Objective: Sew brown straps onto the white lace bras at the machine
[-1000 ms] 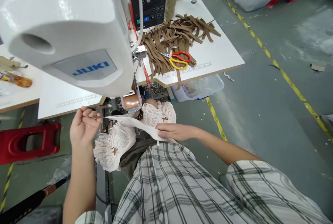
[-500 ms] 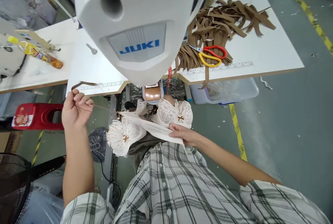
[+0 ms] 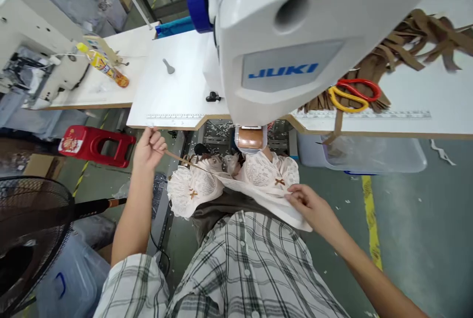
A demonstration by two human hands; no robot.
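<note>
My left hand [image 3: 151, 149] is closed on the end of a thin brown strap [image 3: 181, 159], which stretches toward a white lace bra [image 3: 195, 182] in front of me. The bra's other cup [image 3: 258, 173] lies under the machine's copper-coloured arm end [image 3: 251, 138]. My right hand [image 3: 305, 202] holds the pale side band [image 3: 271, 200] of the bra between thumb and fingers. Small brown bows sit on the lace.
The white sewing machine head [image 3: 291, 57] hangs over the white table [image 3: 181, 91]. Red-and-yellow scissors [image 3: 354, 95] lie by brown strips [image 3: 402, 45]. A bottle [image 3: 105, 67], red stool [image 3: 98, 145] and fan [image 3: 33, 239] are at left; a plastic bin [image 3: 377, 153] is at right.
The view has turned left, so the machine appears farther right. My left hand has come down with the strap pulled straight. The pale band is now lower and farther right at my right hand.
</note>
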